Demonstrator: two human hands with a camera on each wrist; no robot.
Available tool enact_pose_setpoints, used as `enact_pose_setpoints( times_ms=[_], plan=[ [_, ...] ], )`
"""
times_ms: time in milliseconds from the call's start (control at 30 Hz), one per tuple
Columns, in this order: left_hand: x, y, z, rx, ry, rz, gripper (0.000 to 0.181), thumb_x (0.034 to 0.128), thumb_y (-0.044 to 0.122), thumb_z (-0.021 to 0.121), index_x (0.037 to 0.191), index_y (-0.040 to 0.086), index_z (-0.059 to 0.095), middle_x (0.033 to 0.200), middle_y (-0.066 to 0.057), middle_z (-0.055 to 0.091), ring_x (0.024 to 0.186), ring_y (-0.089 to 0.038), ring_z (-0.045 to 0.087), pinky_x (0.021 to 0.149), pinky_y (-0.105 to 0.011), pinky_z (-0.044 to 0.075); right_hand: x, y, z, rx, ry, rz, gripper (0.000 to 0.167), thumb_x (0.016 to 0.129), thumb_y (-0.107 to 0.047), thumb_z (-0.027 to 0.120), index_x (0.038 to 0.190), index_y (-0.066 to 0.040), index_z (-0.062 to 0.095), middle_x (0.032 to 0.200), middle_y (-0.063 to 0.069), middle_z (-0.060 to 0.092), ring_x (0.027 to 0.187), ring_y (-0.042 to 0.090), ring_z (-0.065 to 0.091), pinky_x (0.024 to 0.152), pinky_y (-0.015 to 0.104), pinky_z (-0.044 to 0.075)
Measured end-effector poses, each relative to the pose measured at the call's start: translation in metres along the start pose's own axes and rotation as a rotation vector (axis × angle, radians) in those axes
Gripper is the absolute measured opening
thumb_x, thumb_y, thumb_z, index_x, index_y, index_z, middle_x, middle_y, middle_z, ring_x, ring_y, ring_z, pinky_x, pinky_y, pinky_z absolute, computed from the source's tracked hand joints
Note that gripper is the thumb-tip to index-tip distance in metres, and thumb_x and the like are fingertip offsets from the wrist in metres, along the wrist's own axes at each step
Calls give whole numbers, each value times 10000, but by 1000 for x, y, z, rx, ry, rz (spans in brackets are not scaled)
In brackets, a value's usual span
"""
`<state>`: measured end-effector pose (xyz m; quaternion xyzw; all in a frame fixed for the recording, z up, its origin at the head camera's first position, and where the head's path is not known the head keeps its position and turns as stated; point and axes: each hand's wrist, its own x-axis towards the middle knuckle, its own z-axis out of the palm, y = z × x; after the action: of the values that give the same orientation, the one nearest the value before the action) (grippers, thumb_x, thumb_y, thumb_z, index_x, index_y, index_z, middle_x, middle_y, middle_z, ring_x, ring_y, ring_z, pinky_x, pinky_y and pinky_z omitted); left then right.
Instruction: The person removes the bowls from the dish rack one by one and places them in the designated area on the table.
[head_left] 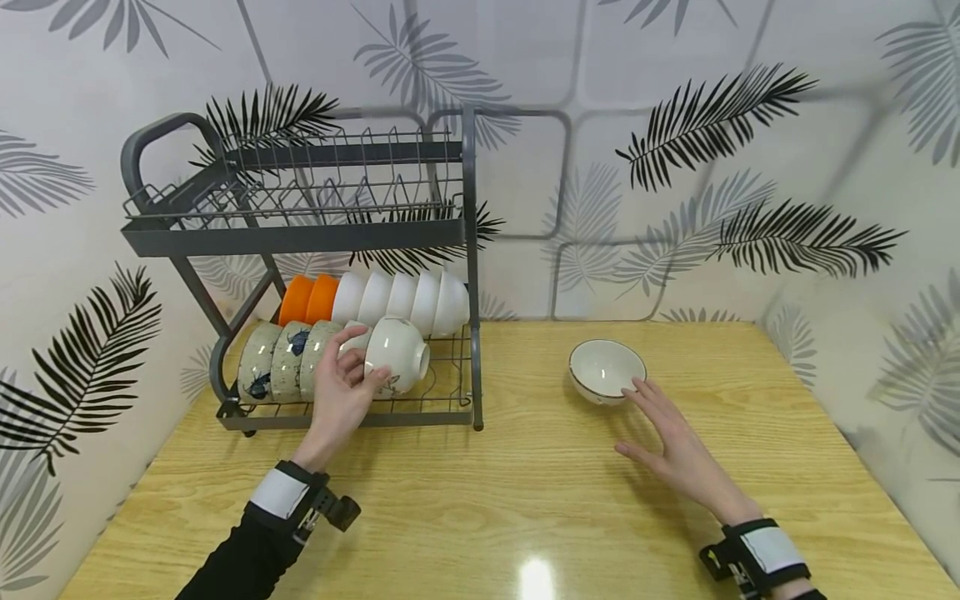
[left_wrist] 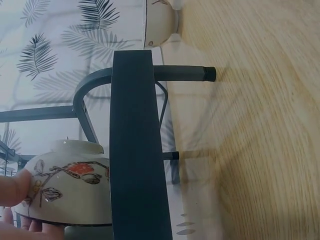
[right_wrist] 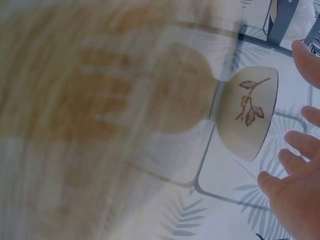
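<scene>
On the rack's lower tier, my left hand [head_left: 343, 396] pinches a white bowl [head_left: 394, 350] tipped on its side, its foot facing right. In the left wrist view the thumb presses the outside of this patterned bowl [left_wrist: 75, 185], and the other fingers are at its rim. Over the table, my right hand [head_left: 678, 454] has its fingers spread just beside a second white bowl [head_left: 606, 367], which stands upright. The right wrist view shows a brown leaf sprig on that bowl [right_wrist: 240, 110]; no fingers curl round it. Whether a fingertip touches its rim I cannot tell.
A dark two-tier dish rack [head_left: 300, 242] stands at the left back. Its lower tier holds speckled bowls [head_left: 258, 362] in front, with orange bowls [head_left: 296, 298] and several white bowls [head_left: 450, 304] behind. Wooden table [head_left: 480, 500] extends in front; a patterned wall stands behind.
</scene>
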<state>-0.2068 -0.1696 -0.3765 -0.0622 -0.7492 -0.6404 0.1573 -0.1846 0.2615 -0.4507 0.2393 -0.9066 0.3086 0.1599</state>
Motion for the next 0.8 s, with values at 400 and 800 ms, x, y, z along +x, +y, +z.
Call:
enact_pose_setpoints(
  times_ms=[400,800],
  plan=[
    [-15,3,-2,-125,-127,200,656,862,-178,645,1445,-40,378,934,82,678,838,-32,700,715,-159,574,3,-11,-7,91,20,0,740,823,-110,808,1475,-38,465,1579,298,341,1434,577,283,1083,765,288],
    [-37,14,7,27,-284,372,581,865,-134,674,1416,-50,510,1019,-138,646,920,19,614,834,-118,540,9,-32,-17,143,50,9,753,845,-106,799,1511,-147,450,1615,153,377,1521,181,318,1228,240,277]
  ],
)
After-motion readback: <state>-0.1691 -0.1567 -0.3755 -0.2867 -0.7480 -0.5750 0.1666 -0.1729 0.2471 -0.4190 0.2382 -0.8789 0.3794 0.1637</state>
